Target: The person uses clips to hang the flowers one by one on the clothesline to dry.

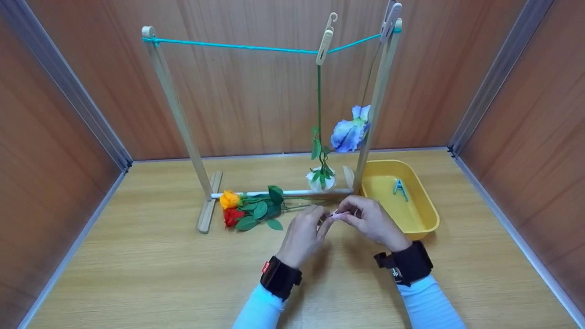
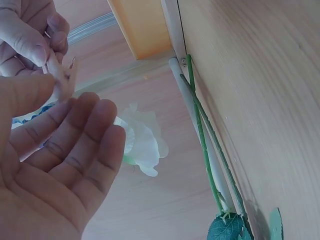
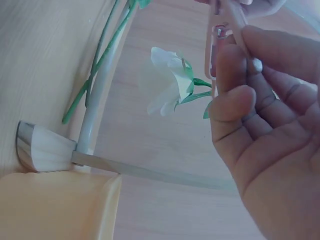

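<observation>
Both hands meet over a small pink clothespin (image 1: 337, 214) in front of the wooden stand. My right hand (image 1: 374, 223) pinches one end of it between thumb and fingers. At its other end, my left hand (image 1: 301, 234) holds it between thumb and forefinger, the other fingers loosely bent in the left wrist view. Behind the hands a white rose (image 1: 315, 182) hangs head down from a cream clothespin (image 1: 325, 43) on the blue cord (image 1: 237, 46). A blue flower (image 1: 349, 132) hangs from a pale clothespin (image 1: 390, 19) beside the right post.
An orange rose (image 1: 230, 199) and a red rose (image 1: 232, 217) lie at the stand's base, stems toward the hands. The yellow tub (image 1: 429, 214) at right holds a blue clothespin (image 1: 400, 189). The stand's posts (image 1: 180, 114) rise behind; wooden panels enclose the table.
</observation>
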Motion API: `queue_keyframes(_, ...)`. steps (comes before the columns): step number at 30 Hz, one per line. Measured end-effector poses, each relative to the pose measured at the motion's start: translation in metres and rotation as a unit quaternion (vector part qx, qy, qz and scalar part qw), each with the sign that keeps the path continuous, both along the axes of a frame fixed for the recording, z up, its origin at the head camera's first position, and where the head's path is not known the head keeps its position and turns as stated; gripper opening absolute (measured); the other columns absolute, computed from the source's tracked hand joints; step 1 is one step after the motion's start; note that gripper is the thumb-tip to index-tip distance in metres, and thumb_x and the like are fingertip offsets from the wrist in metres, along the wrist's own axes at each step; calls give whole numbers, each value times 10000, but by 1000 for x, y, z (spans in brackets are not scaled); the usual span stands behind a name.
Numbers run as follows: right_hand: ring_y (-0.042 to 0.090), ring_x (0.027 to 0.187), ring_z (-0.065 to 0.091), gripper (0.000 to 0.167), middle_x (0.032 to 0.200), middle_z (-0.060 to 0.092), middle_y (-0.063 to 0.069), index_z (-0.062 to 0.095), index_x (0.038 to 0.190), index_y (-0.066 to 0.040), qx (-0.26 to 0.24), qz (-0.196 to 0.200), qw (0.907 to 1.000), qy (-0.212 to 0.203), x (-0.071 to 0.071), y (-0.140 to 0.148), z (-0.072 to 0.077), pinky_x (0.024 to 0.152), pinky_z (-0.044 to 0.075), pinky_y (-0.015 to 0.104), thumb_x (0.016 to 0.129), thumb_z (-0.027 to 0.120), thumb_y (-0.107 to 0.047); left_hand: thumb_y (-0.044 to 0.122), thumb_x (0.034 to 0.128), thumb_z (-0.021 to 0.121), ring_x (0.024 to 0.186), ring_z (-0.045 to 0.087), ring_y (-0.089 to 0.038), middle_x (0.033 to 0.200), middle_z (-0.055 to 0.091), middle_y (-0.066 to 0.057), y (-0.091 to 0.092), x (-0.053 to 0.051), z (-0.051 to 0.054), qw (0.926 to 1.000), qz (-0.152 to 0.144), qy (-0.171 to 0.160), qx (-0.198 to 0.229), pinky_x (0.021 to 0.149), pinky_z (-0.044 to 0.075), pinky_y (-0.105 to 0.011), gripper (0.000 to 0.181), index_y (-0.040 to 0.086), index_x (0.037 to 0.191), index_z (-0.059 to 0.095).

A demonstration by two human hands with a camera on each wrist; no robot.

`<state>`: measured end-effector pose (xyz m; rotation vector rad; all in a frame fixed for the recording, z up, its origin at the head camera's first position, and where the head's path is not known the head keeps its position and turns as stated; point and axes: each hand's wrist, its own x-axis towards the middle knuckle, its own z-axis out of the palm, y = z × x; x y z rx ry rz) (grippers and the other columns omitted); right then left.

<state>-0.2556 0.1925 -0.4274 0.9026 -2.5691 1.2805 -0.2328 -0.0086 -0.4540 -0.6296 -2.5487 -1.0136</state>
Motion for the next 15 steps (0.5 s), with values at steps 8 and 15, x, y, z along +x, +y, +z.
queue_keyframes(8, 116, 803, 628, 71, 915, 726, 7, 729, 996, -68, -227, 21, 9997, 117, 0, -2, 0, 696, 506, 222, 931, 751, -51, 178, 995, 704, 774, 586, -95, 910, 634, 11, 1, 2, 1, 9999, -68, -116, -12, 665, 501, -201, 100, 85, 1033, 710)
queue_keyframes(15, 148, 748, 588, 107, 903, 727, -17, 752, 1012, -96, -396, -457, 9982, 48, -2, 0, -2, 664, 492, 236, 941, 769, -175, 114, 1003, 677, 821, 606, -116, 954, 627, -7, 2, 3, 5, 9992, 32, -191, 351, 691, 527, -209, 90, 71, 1080, 695)
